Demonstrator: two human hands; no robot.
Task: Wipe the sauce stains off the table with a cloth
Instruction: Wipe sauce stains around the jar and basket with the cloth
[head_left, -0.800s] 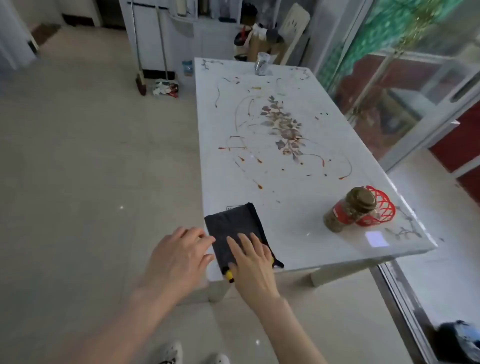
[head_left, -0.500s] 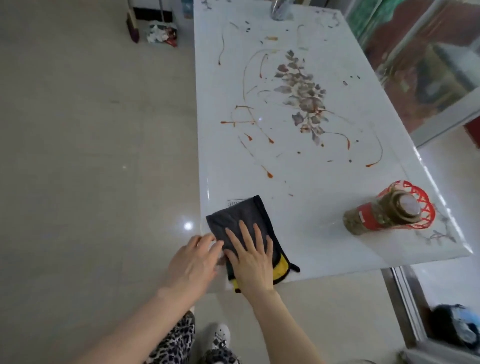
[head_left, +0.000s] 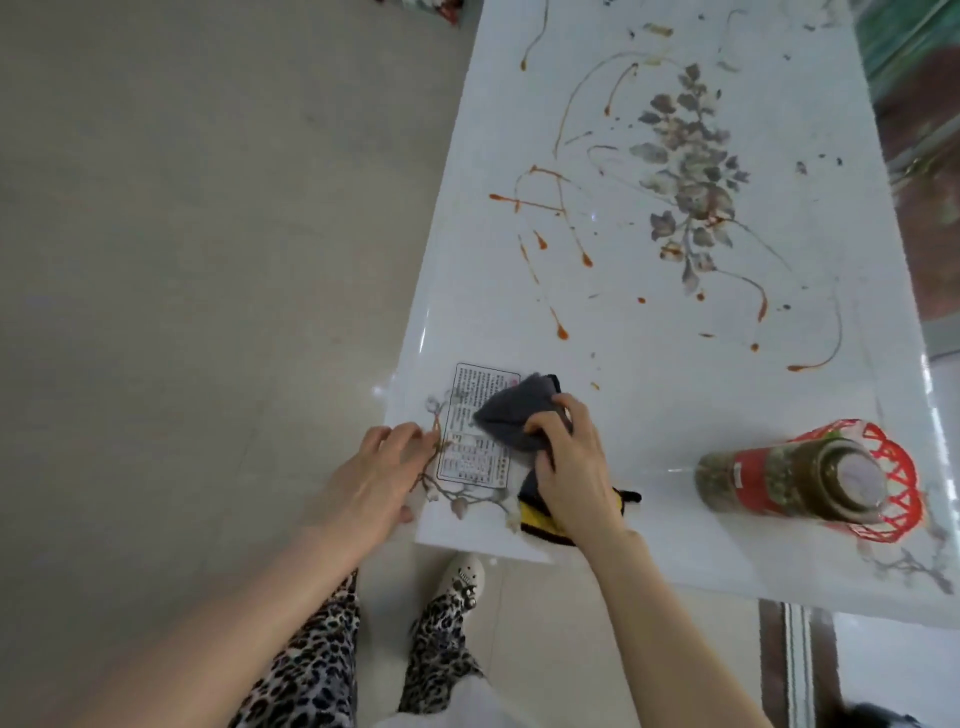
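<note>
A long white table (head_left: 675, 395) carries thin orange-red sauce stains (head_left: 550, 218) in streaks and drops across its middle and far part. At the near left corner lies a dark grey cloth (head_left: 511, 415) with a yellow underside. My right hand (head_left: 569, 462) is closed around its bunched middle, lifting one grey corner off the surface. My left hand (head_left: 379, 467) rests at the table's left edge, fingers spread and empty, beside a printed label (head_left: 475, 441) that the cloth partly covers.
A sauce jar with a red label (head_left: 779, 475) lies on its side near the front right corner, against a red plastic basket (head_left: 893, 483). A printed grey flower pattern (head_left: 685, 171) runs down the table's middle. Tiled floor lies to the left; my legs stand below the table's near edge.
The view has come closer and tilted down. My right hand went from lying flat on the cloth to gripping and bunching it, uncovering the printed label. My left hand slid off the cloth to the table edge.
</note>
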